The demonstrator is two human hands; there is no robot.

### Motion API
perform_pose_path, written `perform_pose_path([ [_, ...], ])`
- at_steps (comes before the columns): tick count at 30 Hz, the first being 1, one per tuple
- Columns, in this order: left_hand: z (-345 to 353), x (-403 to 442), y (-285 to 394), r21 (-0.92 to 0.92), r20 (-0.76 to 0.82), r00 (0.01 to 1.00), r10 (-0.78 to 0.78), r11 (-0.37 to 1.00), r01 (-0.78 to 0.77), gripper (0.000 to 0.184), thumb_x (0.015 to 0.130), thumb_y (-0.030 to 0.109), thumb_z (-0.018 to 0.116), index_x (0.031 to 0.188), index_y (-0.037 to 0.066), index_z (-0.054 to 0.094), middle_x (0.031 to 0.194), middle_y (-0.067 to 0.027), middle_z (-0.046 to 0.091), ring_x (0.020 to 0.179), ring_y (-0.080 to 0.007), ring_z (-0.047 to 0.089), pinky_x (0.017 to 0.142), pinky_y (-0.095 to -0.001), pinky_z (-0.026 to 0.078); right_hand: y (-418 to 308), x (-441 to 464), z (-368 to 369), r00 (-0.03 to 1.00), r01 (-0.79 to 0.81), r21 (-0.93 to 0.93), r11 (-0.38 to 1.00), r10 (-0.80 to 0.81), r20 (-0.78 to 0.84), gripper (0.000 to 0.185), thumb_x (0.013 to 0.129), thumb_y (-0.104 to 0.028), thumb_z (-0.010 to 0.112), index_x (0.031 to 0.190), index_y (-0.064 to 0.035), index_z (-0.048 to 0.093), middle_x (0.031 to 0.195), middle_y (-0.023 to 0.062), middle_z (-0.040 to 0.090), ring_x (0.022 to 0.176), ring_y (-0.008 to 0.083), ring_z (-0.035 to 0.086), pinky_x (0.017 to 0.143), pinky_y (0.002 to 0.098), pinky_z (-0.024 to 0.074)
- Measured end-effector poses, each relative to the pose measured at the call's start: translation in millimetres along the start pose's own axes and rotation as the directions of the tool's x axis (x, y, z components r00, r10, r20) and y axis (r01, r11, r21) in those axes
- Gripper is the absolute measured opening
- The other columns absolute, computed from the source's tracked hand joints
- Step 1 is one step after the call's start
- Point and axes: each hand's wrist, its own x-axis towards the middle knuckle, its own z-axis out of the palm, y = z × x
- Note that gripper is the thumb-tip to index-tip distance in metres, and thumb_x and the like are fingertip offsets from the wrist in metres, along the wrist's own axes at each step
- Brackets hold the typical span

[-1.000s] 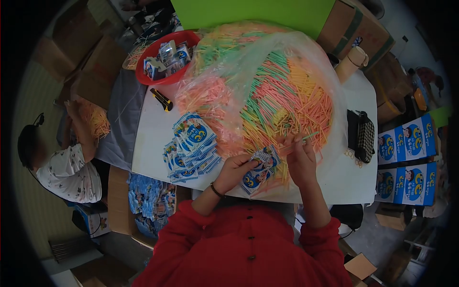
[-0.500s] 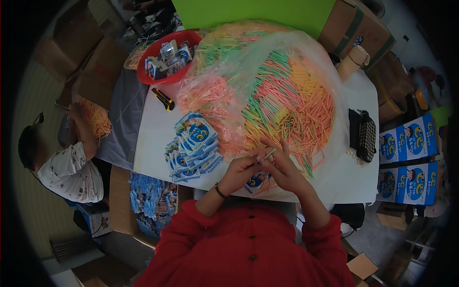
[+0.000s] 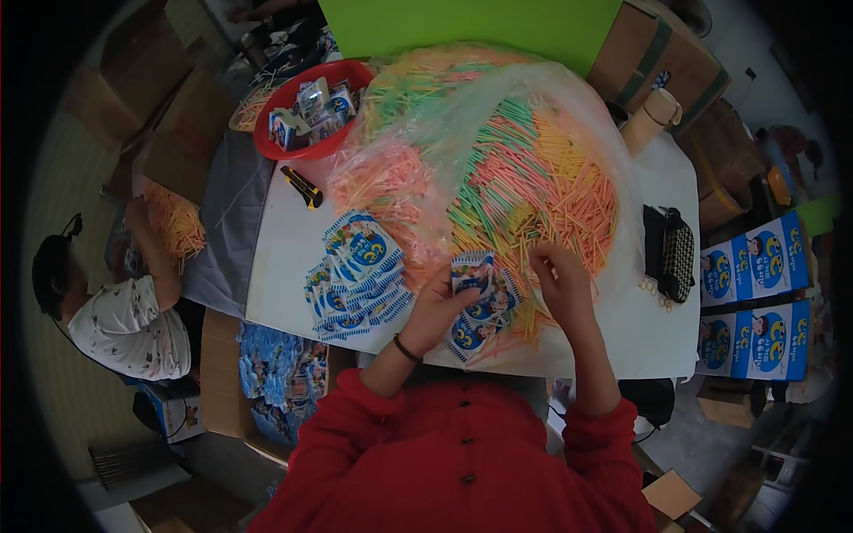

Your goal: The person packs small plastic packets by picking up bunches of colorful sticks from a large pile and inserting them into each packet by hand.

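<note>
My left hand (image 3: pixel 435 309) holds a blue and white packet (image 3: pixel 473 271) between thumb and fingers, over more packets (image 3: pixel 471 333) at the table's front edge. To the right, my right hand (image 3: pixel 560 277) is raised over the pastel sticks (image 3: pixel 533 191), thumb and index finger bent close together; whether anything small is between them cannot be made out. The sticks fill a large clear plastic bag (image 3: pixel 453 151). Left of my left hand lies a fanned pile of similar packets (image 3: pixel 355 271).
A red bowl (image 3: pixel 332 147) with packets and a yellow-black cutter (image 3: pixel 302 186) are at the table's left. A black pouch (image 3: pixel 679 258) and beige cylinder (image 3: pixel 651 118) are at the right. A person (image 3: pixel 133 320) sits far left. An open carton (image 3: pixel 222 373) holds blue packets.
Half a second ago my hands were together over a packet with a green stick. Now they are apart, my right hand back to the right, and a packet shows upright in my left hand.
</note>
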Motion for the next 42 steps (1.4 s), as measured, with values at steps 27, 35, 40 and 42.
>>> perform_pose_path([
  [27,-7,-17,-11,0.535,0.076,0.991,0.113,0.834,-0.136,0.037,0.086,0.001,0.064,0.122,0.003,0.058,0.102,-0.0054,0.067,0.092,-0.0089,0.062,0.08,-0.0244,0.05,-37,-15,10,0.989,0.125,0.236,0.964,-0.139,0.042,0.018,0.081,0.004,0.068,0.097,-0.0023,0.063,0.093,0.0083,0.068,0.083,0.0169,0.067,0.074,0.0268,0.052],
  [35,-10,-19,-5,0.539,0.104,0.986,0.127,0.826,-0.163,0.038,0.086,-0.003,0.063,0.123,0.002,0.056,0.105,-0.0048,0.066,0.097,-0.0101,0.061,0.083,-0.0247,0.049,-37,-12,6,1.0,-0.029,0.502,0.865,0.019,0.024,0.016,0.082,0.007,0.066,0.095,-0.0008,0.062,0.093,0.0068,0.066,0.085,0.014,0.062,0.079,0.0257,0.0489],
  [40,-7,-18,-4,0.54,0.104,0.983,0.153,0.821,-0.184,0.039,0.085,0.001,0.065,0.123,0.004,0.058,0.102,-0.007,0.068,0.094,-0.0113,0.064,0.081,-0.0249,0.05,-41,-10,6,0.987,0.081,0.295,0.952,-0.118,0.108,0.019,0.078,0.006,0.068,0.094,-0.0041,0.063,0.089,0.006,0.066,0.085,0.0168,0.062,0.08,0.0297,0.0473],
  [42,-5,-19,-1,0.53,0.116,0.981,0.153,0.826,-0.192,0.038,0.085,0.002,0.065,0.122,0.004,0.058,0.104,-0.0063,0.067,0.095,-0.011,0.063,0.082,-0.0247,0.05,-43,-8,6,0.973,0.088,0.281,0.956,-0.143,0.182,0.02,0.076,0.004,0.069,0.093,-0.0064,0.064,0.088,0.005,0.066,0.087,0.0185,0.062,0.083,0.0326,0.046],
])
